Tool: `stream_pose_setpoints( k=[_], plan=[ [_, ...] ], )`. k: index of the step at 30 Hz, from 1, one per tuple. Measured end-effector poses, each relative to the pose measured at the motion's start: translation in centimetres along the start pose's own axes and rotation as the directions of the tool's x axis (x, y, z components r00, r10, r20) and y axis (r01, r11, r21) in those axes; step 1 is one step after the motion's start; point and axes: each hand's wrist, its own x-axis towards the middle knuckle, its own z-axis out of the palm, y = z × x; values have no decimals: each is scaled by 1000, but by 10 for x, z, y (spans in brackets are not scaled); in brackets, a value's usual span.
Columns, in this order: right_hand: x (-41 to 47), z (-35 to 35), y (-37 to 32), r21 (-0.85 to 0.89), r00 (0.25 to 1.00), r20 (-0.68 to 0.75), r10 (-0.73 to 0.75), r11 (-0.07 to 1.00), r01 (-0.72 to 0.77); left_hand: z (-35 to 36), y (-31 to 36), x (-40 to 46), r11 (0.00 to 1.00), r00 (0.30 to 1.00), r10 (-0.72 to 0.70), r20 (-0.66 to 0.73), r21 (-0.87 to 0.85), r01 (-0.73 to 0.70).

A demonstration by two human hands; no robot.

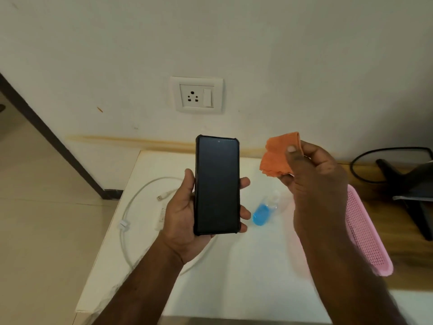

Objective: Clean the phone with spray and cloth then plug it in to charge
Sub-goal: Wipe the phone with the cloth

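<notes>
My left hand (181, 214) grips a black phone (217, 186) upright above the white table (246, 277), its dark screen facing me. To the right of the phone, apart from it, my right hand (314, 177) pinches a bunched orange cloth (277, 154). A small clear spray bottle (264, 209) with blue liquid lies on the table between my hands. A white charging cable (131, 202) loops on the table's left side, its USB plug (160, 198) loose. A white adapter block (161, 215) is partly hidden behind my left hand.
A white wall socket with a switch (198, 95) is on the wall above the table. A pink mesh basket (365, 231) stands at the table's right edge. Beyond it on a wooden surface are a black stand (407, 181) and a black cord (365, 156).
</notes>
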Motion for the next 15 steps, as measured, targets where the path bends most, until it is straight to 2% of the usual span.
stream_pose_setpoints(
  k=[2, 3, 5, 8, 13, 15],
  plan=[
    [-14, 12, -7, -85, 990, -55, -132, 988, 127, 4, -4, -1, 1000, 1000, -15, 9, 20, 15],
    [-21, 18, -7, -92, 983, -40, -179, 980, 175, 6, -7, -1, 999, 1000, -18, 2, 36, 17],
    [-34, 29, -3, -88, 976, 42, -215, 972, 218, 10, -12, -2, 998, 999, -9, -33, 63, 11],
    [-48, 40, 6, -219, 942, 162, -295, 920, 326, 13, -17, -5, 997, 991, 23, -131, 78, -12],
    [-61, 50, 13, -288, 908, 224, -355, 865, 410, 15, -18, -3, 982, 969, 28, -247, 188, 19],
    [-63, 53, 10, -316, 869, 289, -402, 817, 483, 15, -18, -2, 977, 963, 30, -267, 212, 29]
  ],
)
